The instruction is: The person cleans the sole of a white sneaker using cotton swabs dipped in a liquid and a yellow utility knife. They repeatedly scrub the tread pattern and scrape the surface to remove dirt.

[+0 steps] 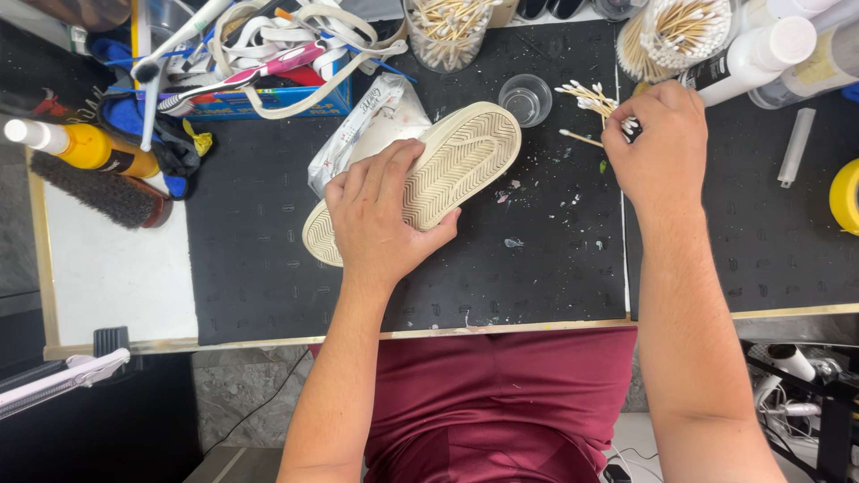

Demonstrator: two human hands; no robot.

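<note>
One cream shoe (447, 165), ridged sole up, dirty

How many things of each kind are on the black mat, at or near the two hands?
Shoe lying sole up under the left hand: 1
Small clear cup: 1
Loose heap of cotton swabs at the right hand: 1
Clear tubs of cotton swabs: 2
Total: 5
</note>
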